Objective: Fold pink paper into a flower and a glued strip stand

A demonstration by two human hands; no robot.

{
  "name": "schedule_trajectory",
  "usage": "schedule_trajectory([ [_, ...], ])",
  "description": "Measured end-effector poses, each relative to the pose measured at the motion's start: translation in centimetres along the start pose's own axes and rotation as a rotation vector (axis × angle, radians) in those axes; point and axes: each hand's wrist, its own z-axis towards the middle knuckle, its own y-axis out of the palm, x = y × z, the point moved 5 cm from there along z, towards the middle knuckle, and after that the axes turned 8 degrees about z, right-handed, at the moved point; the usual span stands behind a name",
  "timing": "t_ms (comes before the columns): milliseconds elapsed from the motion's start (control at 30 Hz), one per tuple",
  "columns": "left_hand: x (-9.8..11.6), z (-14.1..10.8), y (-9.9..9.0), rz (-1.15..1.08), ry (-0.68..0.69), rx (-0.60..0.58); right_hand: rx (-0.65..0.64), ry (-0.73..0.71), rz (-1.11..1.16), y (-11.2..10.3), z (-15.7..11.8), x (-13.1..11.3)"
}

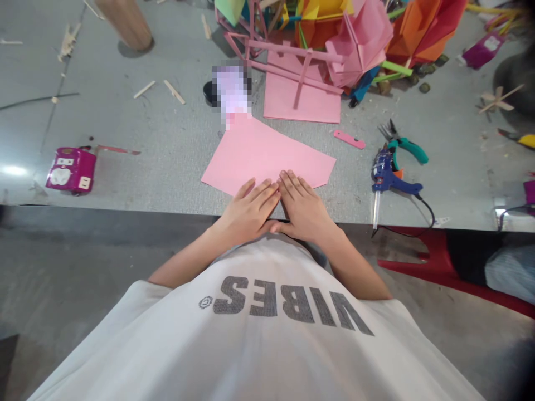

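Note:
A folded sheet of pink paper (267,150) lies flat near the table's front edge, its outline an uneven kite-like shape. My left hand (253,206) rests palm down on its lower edge, fingers stretched out. Beside it, my right hand (303,203) lies flat on the same paper, fingers extended too. The fingertips of both hands come close together, and the thumbs meet below, near the table edge. Neither hand grips anything. The part of the paper beneath the hands is hidden.
Behind are a stack of pink paper (301,106), folded paper shapes (363,39) and a blurred-out object (234,92). To the right lie a pink cutter (349,139), pliers (412,149) and a blue glue gun (388,175) with its cord. A purple box-like item (71,170) stands left.

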Motion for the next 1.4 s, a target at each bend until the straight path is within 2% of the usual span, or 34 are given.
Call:
schedule_trajectory([
  [100,1.1,-0.9,0.7,0.057,-0.031,0.017,0.007,-0.009,-0.008,0.0,-0.2,-0.2],
  [300,1.3,-1.0,0.6,0.115,-0.07,0.023,0.167,0.003,-0.074,0.0,-2.6,-0.4],
  [433,1.5,-0.8,0.6,0.089,-0.058,0.013,0.166,0.014,-0.128,0.3,-4.2,-0.6],
  [667,3.1,-0.9,1.0,0.126,0.005,-0.018,0.229,0.155,-0.153,1.1,-6.4,-2.8],
  [767,3.5,-0.4,1.0,0.143,-0.046,-0.064,0.209,0.181,-0.144,1.3,-5.7,-2.5],
  [900,3.5,0.6,0.6,0.158,-0.111,-0.092,0.169,0.121,-0.153,0.9,-4.0,-1.5],
  [1133,2.1,2.2,0.5,0.16,-0.123,-0.104,0.076,0.087,-0.152,-0.4,-1.7,-0.2],
  [1300,1.4,2.6,0.2,0.186,-0.217,-0.183,0.03,0.099,-0.098,-1.1,-0.7,0.5],
  [1400,0.9,2.8,0.0,0.155,-0.207,-0.233,0.043,0.109,-0.053,-1.4,-0.3,0.8],
])
